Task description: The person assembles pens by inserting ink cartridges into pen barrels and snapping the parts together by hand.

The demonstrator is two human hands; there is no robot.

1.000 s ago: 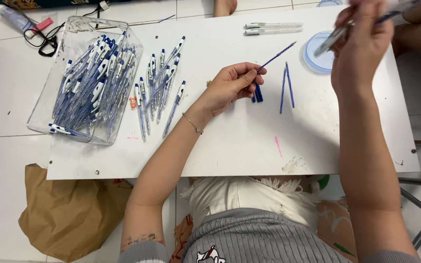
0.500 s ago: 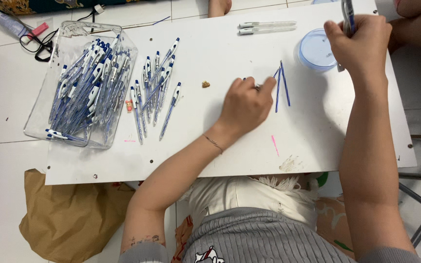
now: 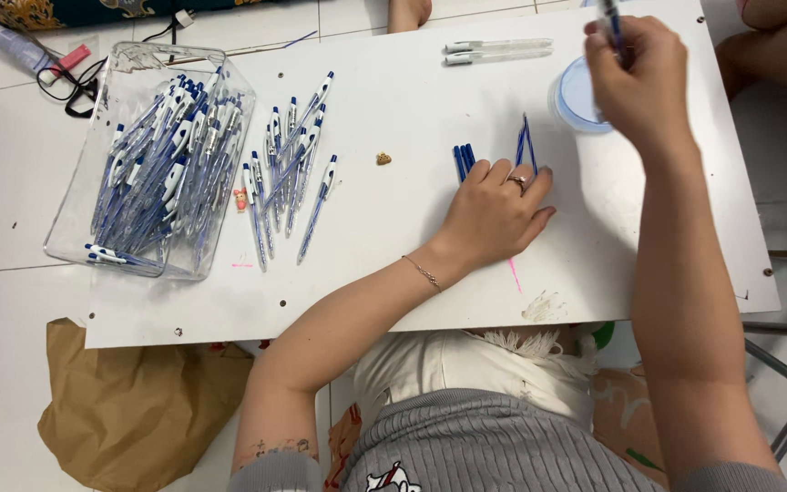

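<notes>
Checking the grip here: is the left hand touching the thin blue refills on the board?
Touching. The head view shows the left hand palm-down, fingertips resting on the blue refills.

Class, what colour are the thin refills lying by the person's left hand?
The refills beside the left hand are dark blue, seen in the head view.

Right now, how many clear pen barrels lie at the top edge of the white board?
2. The upper clear barrel and the lower clear barrel lie side by side at the far edge of the white board, left of the right hand. None seem hidden.
</notes>
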